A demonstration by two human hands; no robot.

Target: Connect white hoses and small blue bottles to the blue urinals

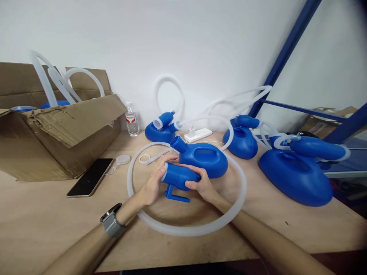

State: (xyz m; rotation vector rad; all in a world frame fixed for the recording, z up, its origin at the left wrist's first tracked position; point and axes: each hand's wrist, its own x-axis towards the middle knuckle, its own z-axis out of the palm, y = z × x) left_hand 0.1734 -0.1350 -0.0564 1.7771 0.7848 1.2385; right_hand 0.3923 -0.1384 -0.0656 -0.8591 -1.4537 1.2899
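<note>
My left hand (153,182) wraps around the pale-rimmed left end of a blue urinal cup (177,176). At its narrower right end, my right hand (202,184) grips the same cup, thumb on its near side. A blue hooked handle (177,196) hangs below the cup. Just behind it a blue urinal bottle (207,159) rests on the table, its neck tilted up to the left. A white translucent hose (189,230) loops around the bottle and the cup, passing by both forearms. Its hidden ends I cannot trace.
An open cardboard box (71,126) with hoses stands left, near a phone (90,178) and a round white charger (122,159). A water bottle (132,121) and power strip (198,134) are by the wall. More blue urinal bottles (295,175) stand behind and right, beside a blue metal frame (282,57).
</note>
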